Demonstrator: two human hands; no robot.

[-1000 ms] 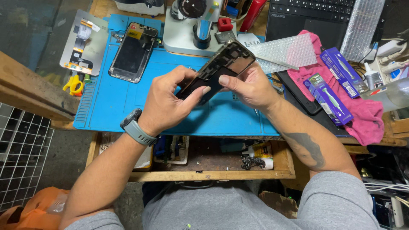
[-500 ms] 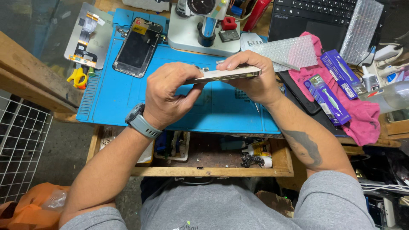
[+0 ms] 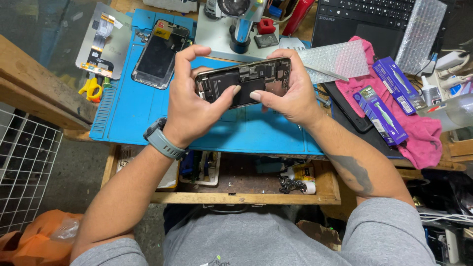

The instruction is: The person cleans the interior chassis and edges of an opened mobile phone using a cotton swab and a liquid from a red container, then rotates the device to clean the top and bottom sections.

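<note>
An opened phone body, its black battery and circuit parts facing me, is held level above the blue work mat. My left hand grips its left end, thumb pressing on the battery. My right hand holds the right end, thumb also on the battery. A grey watch sits on my left wrist. A detached phone screen lies face up on the mat at the upper left.
A microscope stand rises behind the phone. Bubble wrap, two purple boxes on a pink cloth and a laptop lie to the right. A metal plate with flex cables is far left. An open wooden drawer is below.
The phone body has turned from edge-on to open side facing me, and both thumbs now rest on its battery. The view has shifted slightly.
</note>
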